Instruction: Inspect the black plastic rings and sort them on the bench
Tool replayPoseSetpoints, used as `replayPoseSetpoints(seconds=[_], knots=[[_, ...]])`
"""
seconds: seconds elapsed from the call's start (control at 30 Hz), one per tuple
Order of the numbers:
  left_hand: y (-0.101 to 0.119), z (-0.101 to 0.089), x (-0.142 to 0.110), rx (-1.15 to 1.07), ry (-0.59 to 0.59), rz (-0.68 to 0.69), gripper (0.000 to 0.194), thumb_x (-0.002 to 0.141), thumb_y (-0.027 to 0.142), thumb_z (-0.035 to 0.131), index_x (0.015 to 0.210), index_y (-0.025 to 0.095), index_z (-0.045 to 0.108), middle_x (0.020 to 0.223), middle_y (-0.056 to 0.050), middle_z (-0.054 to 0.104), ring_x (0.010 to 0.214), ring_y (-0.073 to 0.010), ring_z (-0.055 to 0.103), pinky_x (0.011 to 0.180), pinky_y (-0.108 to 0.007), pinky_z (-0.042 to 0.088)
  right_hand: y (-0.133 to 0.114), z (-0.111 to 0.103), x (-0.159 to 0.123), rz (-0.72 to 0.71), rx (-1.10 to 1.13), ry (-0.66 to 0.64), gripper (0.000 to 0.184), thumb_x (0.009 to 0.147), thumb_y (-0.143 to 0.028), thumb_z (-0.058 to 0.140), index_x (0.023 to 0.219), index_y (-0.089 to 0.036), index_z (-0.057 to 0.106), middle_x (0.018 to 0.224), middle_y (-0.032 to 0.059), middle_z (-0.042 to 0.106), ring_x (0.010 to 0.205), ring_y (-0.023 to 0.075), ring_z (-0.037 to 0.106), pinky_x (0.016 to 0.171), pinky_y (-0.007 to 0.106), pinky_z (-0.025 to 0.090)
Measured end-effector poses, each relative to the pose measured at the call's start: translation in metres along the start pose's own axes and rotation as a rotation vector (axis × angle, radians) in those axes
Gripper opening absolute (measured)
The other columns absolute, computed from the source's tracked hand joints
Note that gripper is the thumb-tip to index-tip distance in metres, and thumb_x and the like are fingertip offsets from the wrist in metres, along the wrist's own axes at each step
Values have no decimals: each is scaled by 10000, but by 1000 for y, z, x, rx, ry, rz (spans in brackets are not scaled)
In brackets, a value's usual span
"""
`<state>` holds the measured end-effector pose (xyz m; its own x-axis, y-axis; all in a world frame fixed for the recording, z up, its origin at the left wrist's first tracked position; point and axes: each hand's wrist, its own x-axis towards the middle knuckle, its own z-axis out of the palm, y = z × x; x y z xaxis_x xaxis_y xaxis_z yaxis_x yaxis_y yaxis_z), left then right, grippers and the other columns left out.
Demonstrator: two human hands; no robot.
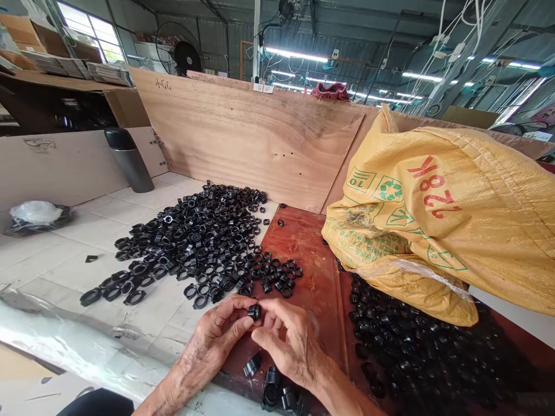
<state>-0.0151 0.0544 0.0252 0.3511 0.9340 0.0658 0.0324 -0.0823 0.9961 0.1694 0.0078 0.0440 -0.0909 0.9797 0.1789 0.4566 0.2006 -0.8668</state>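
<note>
Both hands meet low in the middle of the view and pinch one small black plastic ring (254, 312) between their fingertips. My left hand (214, 338) grips it from the left with thumb and fingers closed. My right hand (289, 341) grips it from the right, fingers curled. A large heap of black rings (195, 242) lies just beyond the hands on the white table (56, 260). A few more black parts (271, 384) lie under my wrists.
A yellow woven sack (451, 225) lies at the right, with black rings (416, 352) spilling from its mouth onto a red-brown board (310, 254). A plywood wall (251, 133) closes the back. A dark flask (128, 159) and a plastic bag (37, 215) sit at the left.
</note>
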Motion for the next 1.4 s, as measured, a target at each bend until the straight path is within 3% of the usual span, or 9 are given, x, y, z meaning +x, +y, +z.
replayPoseSetpoints(seconds=[0.1, 0.27, 0.47, 0.57, 0.7, 0.77, 0.93, 1.23, 1.4], knots=[[-2, 0, -1, -23, -35, -31, 275, 873, 473, 724, 1050, 267, 765, 1012, -28, 730, 844, -202, 711, 743, -252, 592, 4, -2, 1, -1, -75, 47, 283, 929, -364, 645, 699, -198, 629, 564, -42, 527, 521, 111, 497, 532, 226, 386], [-7, -2, -2, -26, -94, -33, 250, 919, 446, 676, 1084, 271, 744, 1028, -35, 755, 879, -221, 730, 787, -283, 605, 7, -2, 2, -52, 14, 49, 165, 887, -233, 661, 1047, -218, 698, 884, 20, 719, 786, 165, 679, 721, 237, 510], [-9, 2, -5, 249, -14, 192, 193, 912, 369, 671, 1070, 304, 762, 1087, -44, 777, 1000, -256, 726, 884, -297, 567, 10, 11, -2, 302, 268, 24, 128, 835, -215, 647, 955, -181, 674, 710, -18, 665, 540, 137, 643, 512, 217, 483], [-2, 4, -7, 307, -125, 225, 185, 933, 334, 626, 1067, 303, 750, 1058, -57, 769, 969, -250, 715, 863, -294, 548, 10, 3, 3, 432, 251, -56, 80, 823, -257, 663, 841, -180, 656, 577, -50, 590, 438, 120, 551, 433, 204, 400], [2, 6, -4, 456, -319, 186, 219, 905, 399, 665, 753, 248, 707, 785, -38, 712, 746, -211, 659, 684, -267, 487, 18, -19, 14, 219, -213, 141, 271, 843, -273, 679, 616, -194, 554, 566, -31, 527, 537, 133, 533, 519, 230, 374], [-2, 7, 0, 520, -226, 147, 358, 919, 456, 631, 641, 231, 632, 669, -15, 646, 643, -182, 601, 611, -259, 438, 32, -25, 18, 101, -347, 226, 89, 801, -167, 680, 757, -196, 607, 677, -15, 580, 632, 156, 572, 600, 247, 421], [-13, 9, 8, 519, 59, -47, 198, 875, 423, 645, 799, 245, 605, 556, 56, 559, 518, -160, 533, 531, -251, 375, 61, -20, 20, 99, -455, 198, 287, 772, -62, 662, 1028, -186, 625, 921, 53, 647, 784, 203, 644, 699, 287, 469], [-12, 11, 7, 595, 40, -50, 125, 768, 283, 721, 811, 242, 611, 659, 54, 643, 550, -149, 559, 545, -248, 415, 40, -11, 12, 10, -259, 1, 351, 737, -52, 687, 1035, -222, 613, 975, 14, 653, 745, 154, 613, 692, 259, 489], [-11, 10, 6, 689, -30, 72, 254, 803, 288, 723, 1052, 256, 686, 845, 7, 704, 709, -194, 678, 659, -284, 519, 43, -6, 13, -14, -60, -87, 377, 771, 24, 558, 1077, -192, 600, 864, 0, 685, 710, 138, 639, 671, 231, 517]])
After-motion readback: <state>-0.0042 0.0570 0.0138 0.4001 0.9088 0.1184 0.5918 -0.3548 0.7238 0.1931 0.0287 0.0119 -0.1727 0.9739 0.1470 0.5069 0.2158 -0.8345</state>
